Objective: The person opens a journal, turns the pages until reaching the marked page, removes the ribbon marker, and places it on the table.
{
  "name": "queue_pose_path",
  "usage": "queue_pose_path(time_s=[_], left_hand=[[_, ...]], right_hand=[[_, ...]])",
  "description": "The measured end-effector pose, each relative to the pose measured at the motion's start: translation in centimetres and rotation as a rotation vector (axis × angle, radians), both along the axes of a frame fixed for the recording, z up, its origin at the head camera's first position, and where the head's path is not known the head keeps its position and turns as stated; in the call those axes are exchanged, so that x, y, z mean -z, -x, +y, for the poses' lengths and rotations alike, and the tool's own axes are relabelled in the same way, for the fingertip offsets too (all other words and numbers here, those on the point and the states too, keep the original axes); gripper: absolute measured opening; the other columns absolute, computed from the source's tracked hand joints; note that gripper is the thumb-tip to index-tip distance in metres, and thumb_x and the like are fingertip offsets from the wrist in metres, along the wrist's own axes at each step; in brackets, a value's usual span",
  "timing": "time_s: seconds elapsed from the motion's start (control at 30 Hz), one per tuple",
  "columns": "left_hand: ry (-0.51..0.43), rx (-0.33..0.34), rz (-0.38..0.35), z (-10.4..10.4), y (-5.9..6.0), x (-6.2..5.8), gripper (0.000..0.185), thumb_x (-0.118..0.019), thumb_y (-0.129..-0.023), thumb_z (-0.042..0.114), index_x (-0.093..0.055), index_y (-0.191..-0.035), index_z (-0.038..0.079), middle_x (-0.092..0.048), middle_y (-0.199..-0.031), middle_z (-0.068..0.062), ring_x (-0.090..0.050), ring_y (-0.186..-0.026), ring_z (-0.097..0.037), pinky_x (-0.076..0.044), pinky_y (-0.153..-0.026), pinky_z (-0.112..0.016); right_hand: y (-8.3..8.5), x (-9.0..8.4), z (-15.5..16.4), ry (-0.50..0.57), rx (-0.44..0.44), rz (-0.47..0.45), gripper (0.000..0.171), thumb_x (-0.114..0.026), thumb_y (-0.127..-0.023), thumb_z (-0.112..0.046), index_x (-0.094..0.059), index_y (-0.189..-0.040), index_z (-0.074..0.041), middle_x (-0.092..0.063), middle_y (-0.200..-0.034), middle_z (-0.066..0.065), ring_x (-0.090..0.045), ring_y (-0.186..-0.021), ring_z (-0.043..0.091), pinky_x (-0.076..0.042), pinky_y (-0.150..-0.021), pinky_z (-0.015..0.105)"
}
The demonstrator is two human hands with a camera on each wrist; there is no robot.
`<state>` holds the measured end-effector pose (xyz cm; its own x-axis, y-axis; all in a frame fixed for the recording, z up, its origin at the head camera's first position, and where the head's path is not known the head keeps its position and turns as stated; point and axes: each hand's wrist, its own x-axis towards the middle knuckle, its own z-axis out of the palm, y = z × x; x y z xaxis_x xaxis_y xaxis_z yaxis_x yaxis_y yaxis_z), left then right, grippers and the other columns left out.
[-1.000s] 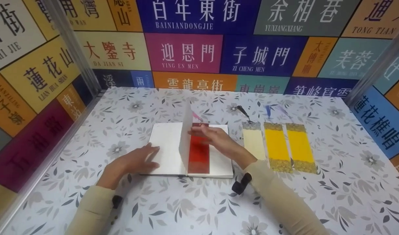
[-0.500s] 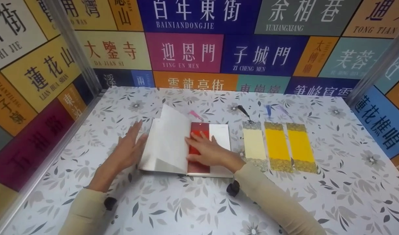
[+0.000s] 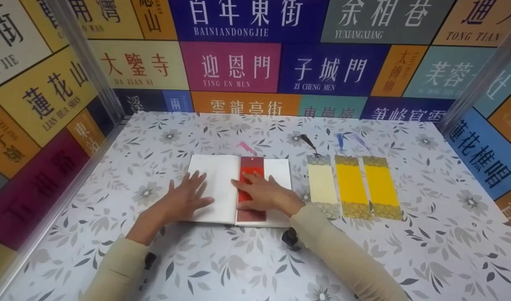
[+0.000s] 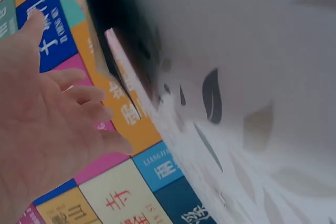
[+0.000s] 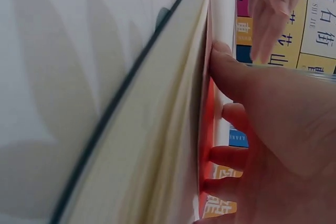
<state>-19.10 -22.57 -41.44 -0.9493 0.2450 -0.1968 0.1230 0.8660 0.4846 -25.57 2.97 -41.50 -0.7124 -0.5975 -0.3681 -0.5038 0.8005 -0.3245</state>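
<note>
An open book with blank white pages (image 3: 215, 171) lies on the table. On its right page, along the fold, is a red bookmark (image 3: 252, 215) with a pink tassel (image 3: 248, 147) past the top edge. My right hand (image 3: 266, 194) rests on the bookmark, fingers spread and thumb toward me; the right wrist view has the fingertips of this hand (image 5: 283, 145) against the red surface, above the thick page edges (image 5: 152, 145). Over the left page, my left hand (image 3: 182, 200) is spread with straight fingers. Whether it touches the paper is hard to tell.
To the book's right lie a cream bookmark (image 3: 321, 184) with a dark tassel and two yellow bookmarks (image 3: 353, 184) with blue and purple tassels. A flower-patterned cloth (image 3: 222, 263) covers the table. Panels with coloured signs (image 3: 234, 67) stand behind and at both sides.
A raised page has turned over to the left and now lies flat. My left hand moved off the book's left side, then back over the page. My right hand came down onto the bookmark.
</note>
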Motion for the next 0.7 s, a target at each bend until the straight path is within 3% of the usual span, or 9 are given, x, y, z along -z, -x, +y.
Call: queue_pose_path(time_s=[0.27, 0.53, 0.7], left_hand=[[0.176, 0.13, -0.086, 1.9, 0.6, 0.8, 0.089, -0.052, -0.098, 0.055, -0.011, -0.161, 0.007, 0.0, -0.168, -0.023, 0.002, -0.156, -0.042, -0.003, -0.125, -0.065], [0.282, 0.063, -0.19, 3.3, 1.5, 0.2, 0.098, -0.055, -0.094, 0.064, -0.008, -0.162, 0.012, 0.0, -0.168, -0.024, -0.001, -0.155, -0.045, -0.014, -0.122, -0.068], [0.273, 0.064, -0.213, 4.2, 2.0, 0.1, 0.1, -0.058, -0.092, 0.063, -0.007, -0.163, 0.014, 0.003, -0.166, -0.029, 0.001, -0.153, -0.051, -0.011, -0.124, -0.067]], right_hand=[[0.0, -0.5, -0.7, -0.06, 0.007, -0.001, 0.075, -0.059, -0.096, -0.053, -0.019, -0.158, -0.044, -0.012, -0.171, 0.006, -0.009, -0.158, 0.031, -0.009, -0.128, 0.059], [0.1, -0.4, -0.8, -0.072, -0.008, 0.029, 0.075, -0.059, -0.096, -0.053, -0.019, -0.159, -0.043, -0.015, -0.17, 0.008, -0.013, -0.157, 0.032, -0.013, -0.126, 0.062], [0.1, -0.4, -0.6, -0.068, -0.036, 0.059, 0.075, -0.059, -0.096, -0.051, -0.02, -0.159, -0.04, -0.018, -0.168, 0.01, -0.017, -0.155, 0.033, -0.014, -0.124, 0.065]])
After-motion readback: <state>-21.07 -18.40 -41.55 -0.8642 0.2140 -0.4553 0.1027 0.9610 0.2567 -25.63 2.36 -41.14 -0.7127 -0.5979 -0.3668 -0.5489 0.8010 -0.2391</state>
